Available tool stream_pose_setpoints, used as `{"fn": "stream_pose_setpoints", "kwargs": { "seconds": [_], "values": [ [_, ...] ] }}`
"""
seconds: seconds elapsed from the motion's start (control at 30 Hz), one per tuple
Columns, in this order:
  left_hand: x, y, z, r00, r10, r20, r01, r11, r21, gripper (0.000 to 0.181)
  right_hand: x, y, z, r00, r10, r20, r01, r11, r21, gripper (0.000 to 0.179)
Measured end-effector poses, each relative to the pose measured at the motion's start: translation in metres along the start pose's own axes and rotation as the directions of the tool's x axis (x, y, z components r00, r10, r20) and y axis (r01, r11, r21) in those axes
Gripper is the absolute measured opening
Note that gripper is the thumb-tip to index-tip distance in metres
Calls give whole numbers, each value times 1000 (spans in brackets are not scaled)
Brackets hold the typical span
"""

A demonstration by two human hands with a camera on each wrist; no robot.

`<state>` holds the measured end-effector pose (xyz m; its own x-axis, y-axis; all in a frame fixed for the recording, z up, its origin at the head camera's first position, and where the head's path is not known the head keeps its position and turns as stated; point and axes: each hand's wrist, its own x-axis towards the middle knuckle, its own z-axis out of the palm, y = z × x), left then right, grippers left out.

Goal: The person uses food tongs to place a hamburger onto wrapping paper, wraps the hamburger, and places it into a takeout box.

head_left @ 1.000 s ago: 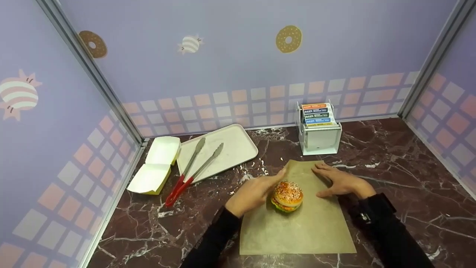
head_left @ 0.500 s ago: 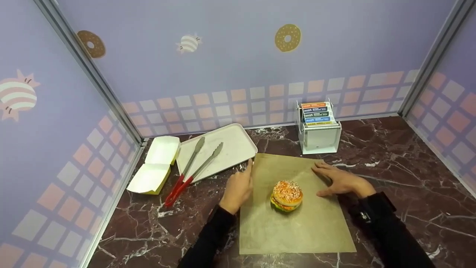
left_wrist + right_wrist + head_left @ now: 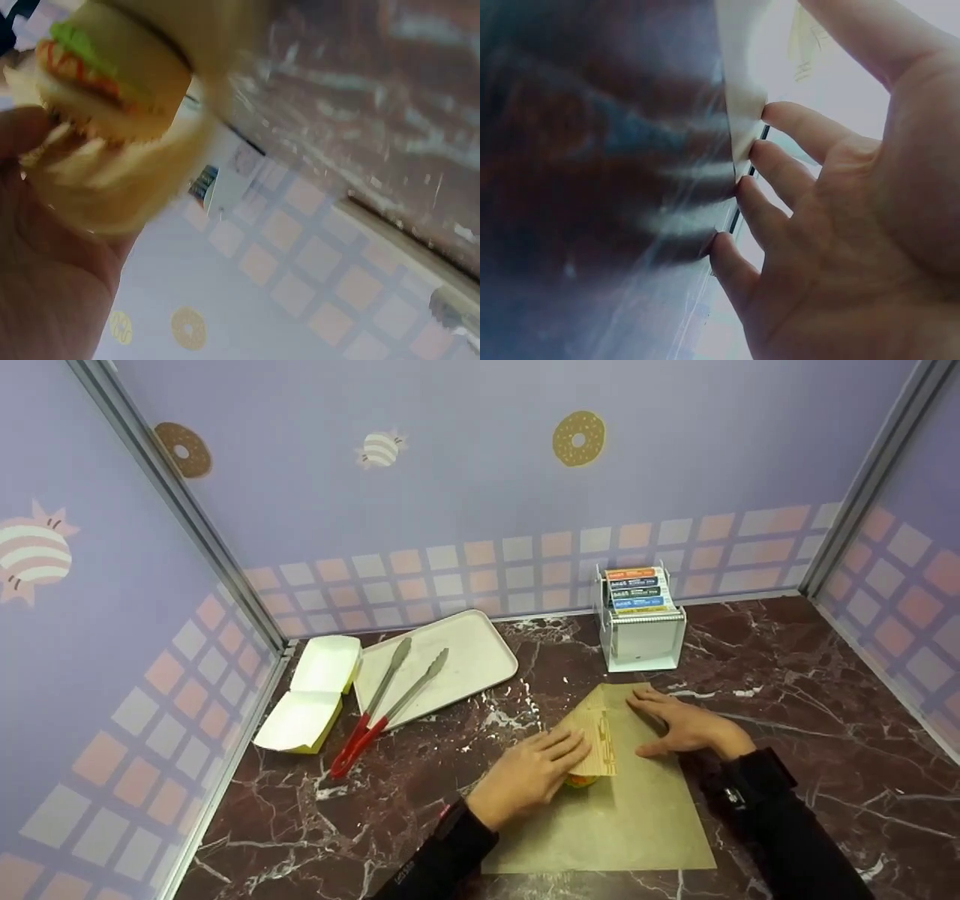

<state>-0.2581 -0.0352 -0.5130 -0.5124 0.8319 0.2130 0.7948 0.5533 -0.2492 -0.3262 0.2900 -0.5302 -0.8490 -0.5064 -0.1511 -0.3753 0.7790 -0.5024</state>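
A sheet of brown wrapping paper [image 3: 622, 832] lies on the dark marbled counter, its left side folded over a toy-like hamburger [image 3: 581, 781]. Only the near lower edge of the hamburger shows from above. In the left wrist view, the hamburger [image 3: 97, 79] shows green lettuce and red sauce between its bun halves. My left hand [image 3: 525, 776] rests with extended fingers on the folded flap [image 3: 598, 746], over the bun. On the paper's far right edge, my right hand [image 3: 690, 726] touches down with spread fingertips. In the right wrist view the right hand [image 3: 817, 195] holds nothing in its palm.
At the back left, red-handled tongs [image 3: 386, 709] lie across a white tray [image 3: 480, 649]. An opened yellow-and-white burger box [image 3: 311, 701] stands left of them. Behind the paper is a white dispenser [image 3: 643, 634] with colored labels. Patterned walls bound the counter.
My left hand first slid left to the paper's far left corner, and the paper lay flat. It has since brought that side rightward over the hamburger. My right hand has stayed put.
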Motion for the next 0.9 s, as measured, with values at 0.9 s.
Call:
{"fn": "stream_pose_setpoints", "kwargs": {
  "seconds": [0.9],
  "values": [
    [-4,4,2,999,-35,10,35,999,-34,63,-69,0,3,994,-70,87,64,996,64,116]
  ]
}}
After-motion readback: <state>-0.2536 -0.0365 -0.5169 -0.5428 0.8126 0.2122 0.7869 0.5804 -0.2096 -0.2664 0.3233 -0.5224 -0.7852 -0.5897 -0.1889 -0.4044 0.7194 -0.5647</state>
